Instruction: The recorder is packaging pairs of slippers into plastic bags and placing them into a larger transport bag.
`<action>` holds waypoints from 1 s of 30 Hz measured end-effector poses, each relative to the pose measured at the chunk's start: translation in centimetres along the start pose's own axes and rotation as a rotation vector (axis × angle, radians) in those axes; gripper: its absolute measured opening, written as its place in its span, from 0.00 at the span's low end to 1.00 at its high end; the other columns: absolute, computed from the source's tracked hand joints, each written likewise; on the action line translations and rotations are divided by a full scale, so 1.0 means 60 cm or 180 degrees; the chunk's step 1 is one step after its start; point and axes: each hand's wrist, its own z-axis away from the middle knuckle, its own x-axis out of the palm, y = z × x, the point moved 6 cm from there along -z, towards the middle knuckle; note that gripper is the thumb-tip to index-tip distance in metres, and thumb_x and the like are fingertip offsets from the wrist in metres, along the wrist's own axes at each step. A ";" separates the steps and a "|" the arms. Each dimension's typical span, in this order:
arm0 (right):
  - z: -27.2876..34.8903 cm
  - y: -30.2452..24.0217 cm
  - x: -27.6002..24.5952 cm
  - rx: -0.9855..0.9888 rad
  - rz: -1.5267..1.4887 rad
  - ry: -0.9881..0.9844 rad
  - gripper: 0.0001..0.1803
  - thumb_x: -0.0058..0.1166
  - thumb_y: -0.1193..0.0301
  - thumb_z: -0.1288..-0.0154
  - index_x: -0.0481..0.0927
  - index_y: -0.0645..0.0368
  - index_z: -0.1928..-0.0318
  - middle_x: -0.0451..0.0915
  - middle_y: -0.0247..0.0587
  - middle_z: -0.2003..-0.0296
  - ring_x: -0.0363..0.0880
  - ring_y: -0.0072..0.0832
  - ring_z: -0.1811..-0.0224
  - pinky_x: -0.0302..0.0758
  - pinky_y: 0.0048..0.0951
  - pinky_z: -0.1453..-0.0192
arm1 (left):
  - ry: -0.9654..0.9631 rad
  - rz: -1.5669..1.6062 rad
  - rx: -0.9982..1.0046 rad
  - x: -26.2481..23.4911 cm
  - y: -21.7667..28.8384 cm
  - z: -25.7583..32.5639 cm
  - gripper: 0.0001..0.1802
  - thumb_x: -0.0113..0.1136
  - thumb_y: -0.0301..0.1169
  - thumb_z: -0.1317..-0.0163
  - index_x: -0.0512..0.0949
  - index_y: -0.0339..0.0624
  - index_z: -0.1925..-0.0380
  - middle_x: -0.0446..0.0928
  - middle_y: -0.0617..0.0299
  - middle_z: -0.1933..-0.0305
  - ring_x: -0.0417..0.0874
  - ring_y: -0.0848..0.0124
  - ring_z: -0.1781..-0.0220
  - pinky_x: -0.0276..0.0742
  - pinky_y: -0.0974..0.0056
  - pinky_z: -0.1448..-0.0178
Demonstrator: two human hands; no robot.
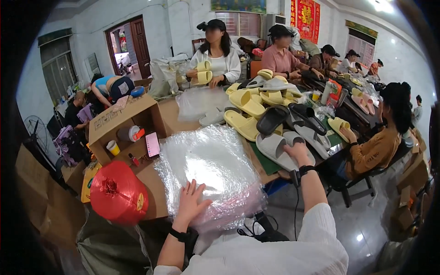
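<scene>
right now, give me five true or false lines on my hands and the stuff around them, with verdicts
1. The left hand lies on the stack of clear plastic. True.
2. The right hand is touching a yellow slipper. False: it is at a grey slipper.
3. The red roll sits to the left of the plastic stack. True.
4. The phone with the pink screen lies to the right of the plastic stack. False: it lies to the left.
5. A black slipper lies in the slipper pile. True.

Ceiling light [381,6] top right; white glare on plastic bags [206,158]; edges bowed, dark.
</scene>
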 end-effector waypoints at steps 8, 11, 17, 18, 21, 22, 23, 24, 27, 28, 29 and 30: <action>0.076 -0.051 0.042 0.0223 -0.0318 -0.1994 0.39 0.66 0.45 0.53 0.78 0.71 0.54 0.80 0.64 0.52 0.81 0.49 0.48 0.77 0.44 0.43 | 0.0119 -0.0002 0.0004 -0.001 -0.002 0.008 0.37 0.64 0.55 0.43 0.72 0.51 0.35 0.58 0.40 0.26 0.54 0.41 0.24 0.43 0.41 0.22; 0.100 -0.066 0.017 -0.0277 0.0247 -0.0669 0.39 0.67 0.46 0.53 0.78 0.71 0.53 0.80 0.63 0.51 0.81 0.49 0.48 0.77 0.45 0.43 | 0.0117 -0.0042 0.0023 0.002 -0.002 0.001 0.37 0.64 0.55 0.43 0.72 0.51 0.35 0.58 0.40 0.26 0.54 0.41 0.24 0.43 0.41 0.22; 0.087 -0.039 0.053 -0.0292 -0.0165 -0.0051 0.26 0.61 0.58 0.46 0.78 0.70 0.56 0.80 0.64 0.55 0.79 0.56 0.50 0.76 0.48 0.45 | 0.0052 -0.0017 0.0015 0.007 0.007 0.000 0.38 0.61 0.57 0.42 0.70 0.53 0.34 0.57 0.41 0.25 0.52 0.42 0.23 0.42 0.42 0.22; 0.089 -0.036 0.054 -0.0404 -0.0295 0.0050 0.22 0.59 0.61 0.46 0.78 0.69 0.58 0.80 0.64 0.57 0.79 0.57 0.52 0.76 0.50 0.47 | 0.0065 -0.0012 0.0007 0.005 0.006 -0.001 0.38 0.61 0.57 0.42 0.70 0.53 0.34 0.57 0.41 0.25 0.52 0.42 0.23 0.42 0.42 0.22; 0.107 -0.019 0.056 -0.0667 -0.0350 0.0074 0.18 0.58 0.65 0.47 0.78 0.69 0.63 0.80 0.63 0.62 0.79 0.58 0.55 0.75 0.52 0.48 | 0.0045 0.0001 -0.0040 0.008 0.006 0.001 0.38 0.60 0.58 0.41 0.69 0.54 0.34 0.57 0.42 0.25 0.52 0.42 0.23 0.42 0.43 0.22; 0.126 -0.043 0.041 -0.0673 -0.0375 -0.0034 0.15 0.56 0.69 0.48 0.78 0.70 0.64 0.80 0.64 0.63 0.79 0.58 0.56 0.75 0.51 0.50 | 0.0056 0.0004 -0.0072 0.007 -0.002 0.007 0.39 0.61 0.57 0.41 0.69 0.53 0.33 0.57 0.41 0.25 0.52 0.42 0.23 0.42 0.42 0.22; 0.143 -0.051 0.020 -0.0729 -0.0334 -0.0074 0.15 0.56 0.69 0.48 0.78 0.70 0.64 0.80 0.64 0.63 0.79 0.58 0.56 0.75 0.51 0.50 | 0.0059 0.0022 -0.0078 0.008 -0.005 0.009 0.39 0.62 0.57 0.41 0.69 0.52 0.33 0.57 0.40 0.25 0.52 0.41 0.23 0.42 0.41 0.22; 0.158 -0.060 0.004 -0.0801 -0.0511 -0.0203 0.15 0.56 0.70 0.46 0.78 0.70 0.62 0.81 0.63 0.64 0.80 0.56 0.57 0.75 0.49 0.52 | 0.0079 0.0051 -0.0157 0.006 -0.007 0.011 0.39 0.62 0.57 0.41 0.69 0.52 0.33 0.57 0.40 0.25 0.52 0.41 0.23 0.42 0.41 0.22; 0.179 -0.066 -0.004 -0.1309 -0.1363 -0.0272 0.15 0.54 0.74 0.42 0.78 0.71 0.56 0.82 0.58 0.64 0.82 0.47 0.60 0.76 0.43 0.56 | 0.0052 0.0016 -0.0129 0.002 -0.004 0.001 0.39 0.61 0.57 0.41 0.70 0.52 0.33 0.56 0.40 0.25 0.52 0.43 0.22 0.42 0.42 0.22; 0.199 -0.101 -0.025 -0.1197 -0.1783 -0.0544 0.16 0.54 0.74 0.40 0.78 0.71 0.54 0.82 0.56 0.65 0.82 0.44 0.62 0.76 0.42 0.58 | 0.0052 -0.0009 -0.0138 0.001 -0.005 0.004 0.39 0.60 0.58 0.41 0.70 0.52 0.33 0.56 0.41 0.25 0.51 0.43 0.22 0.42 0.43 0.21; 0.219 -0.132 -0.045 -0.1042 -0.2188 -0.0790 0.16 0.54 0.74 0.39 0.77 0.71 0.52 0.83 0.53 0.66 0.82 0.41 0.63 0.77 0.40 0.59 | 0.0042 -0.0026 -0.0107 0.002 -0.004 0.003 0.38 0.59 0.58 0.40 0.70 0.52 0.34 0.56 0.42 0.24 0.51 0.44 0.22 0.42 0.44 0.21; 0.233 -0.161 -0.056 -0.1034 -0.2277 -0.0838 0.15 0.54 0.75 0.39 0.76 0.70 0.52 0.83 0.52 0.67 0.82 0.40 0.67 0.77 0.38 0.63 | 0.0038 -0.0062 -0.0120 0.005 -0.008 0.004 0.38 0.58 0.59 0.40 0.70 0.53 0.33 0.55 0.44 0.24 0.51 0.45 0.22 0.42 0.45 0.21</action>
